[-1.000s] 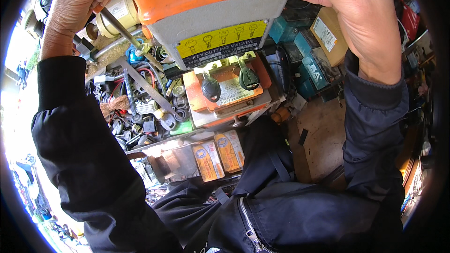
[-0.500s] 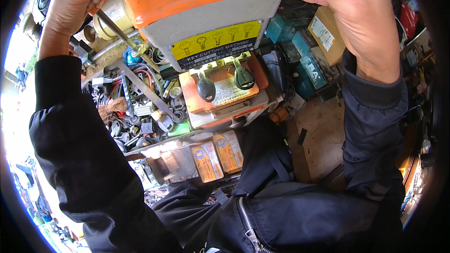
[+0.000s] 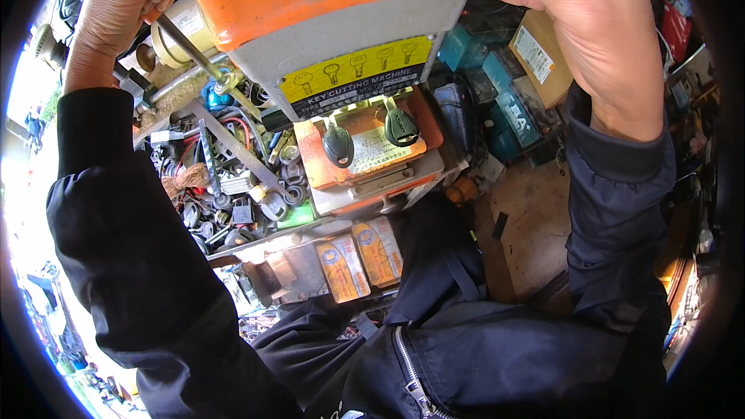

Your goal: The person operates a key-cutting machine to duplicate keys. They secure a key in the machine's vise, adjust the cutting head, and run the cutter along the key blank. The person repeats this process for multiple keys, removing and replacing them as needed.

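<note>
An orange and grey key cutting machine [image 3: 341,39] stands in front of me, with a yellow label showing key outlines. Under its front edge, two keys with black plastic heads hang side by side, the left key [image 3: 337,146] and the right key [image 3: 401,127]. My left hand [image 3: 128,8] is closed around the upper end of a slanting metal lever [image 3: 186,43] at the machine's left. At the upper right corner of the orange cover is my right hand [image 3: 597,39], thumb and one finger stretched toward it and apart. The top edge cuts off its other fingers.
Loose key parts, wires and remotes fill a tray [image 3: 240,186] left of the machine. Two orange and white packets [image 3: 342,268] lie below it, near my legs. Teal boxes [image 3: 516,116] and a brown carton [image 3: 541,58] are stacked to the right.
The machine and both keys appear shifted slightly left in the picture. My hands keep nearly the same position and hold.
</note>
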The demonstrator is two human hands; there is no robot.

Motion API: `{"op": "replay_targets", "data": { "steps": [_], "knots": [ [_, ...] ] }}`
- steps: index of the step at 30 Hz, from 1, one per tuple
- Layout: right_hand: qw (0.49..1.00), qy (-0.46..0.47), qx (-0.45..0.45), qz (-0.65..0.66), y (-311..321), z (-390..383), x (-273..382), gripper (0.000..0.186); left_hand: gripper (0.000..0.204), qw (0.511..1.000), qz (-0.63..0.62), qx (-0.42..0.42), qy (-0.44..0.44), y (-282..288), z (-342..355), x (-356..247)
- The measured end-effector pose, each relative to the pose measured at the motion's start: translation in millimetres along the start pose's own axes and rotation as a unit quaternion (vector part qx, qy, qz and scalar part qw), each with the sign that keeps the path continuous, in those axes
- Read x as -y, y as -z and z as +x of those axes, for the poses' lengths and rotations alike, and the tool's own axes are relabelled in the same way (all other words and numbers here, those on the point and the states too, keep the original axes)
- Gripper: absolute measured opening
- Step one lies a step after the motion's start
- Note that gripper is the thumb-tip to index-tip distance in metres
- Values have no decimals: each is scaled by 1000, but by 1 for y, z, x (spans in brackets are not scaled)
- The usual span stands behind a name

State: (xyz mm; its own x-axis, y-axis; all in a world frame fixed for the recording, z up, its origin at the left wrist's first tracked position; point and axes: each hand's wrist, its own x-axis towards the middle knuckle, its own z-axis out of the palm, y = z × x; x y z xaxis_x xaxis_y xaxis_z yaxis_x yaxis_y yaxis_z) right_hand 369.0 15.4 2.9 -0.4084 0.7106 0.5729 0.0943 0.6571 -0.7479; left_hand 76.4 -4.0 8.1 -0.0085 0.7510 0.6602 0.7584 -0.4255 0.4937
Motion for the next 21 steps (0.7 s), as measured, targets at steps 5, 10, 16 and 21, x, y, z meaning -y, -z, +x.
{"op": "replay_targets", "data": {
  "steps": [5,10,16,21],
  "knots": [
    [999,10,-11,32,-3,-1,-3,33,84,999,-35,26,15,8,2,1],
    [999,17,4,42,1,0,-7,33,86,999,48,-21,-16,0,-4,8],
    [999,19,11,41,-1,5,-5,32,78,992,-116,45,1,25,13,46],
    [1000,-23,7,12,2,1,3,32,58,997,-49,64,-14,46,18,90]
  ]
}}
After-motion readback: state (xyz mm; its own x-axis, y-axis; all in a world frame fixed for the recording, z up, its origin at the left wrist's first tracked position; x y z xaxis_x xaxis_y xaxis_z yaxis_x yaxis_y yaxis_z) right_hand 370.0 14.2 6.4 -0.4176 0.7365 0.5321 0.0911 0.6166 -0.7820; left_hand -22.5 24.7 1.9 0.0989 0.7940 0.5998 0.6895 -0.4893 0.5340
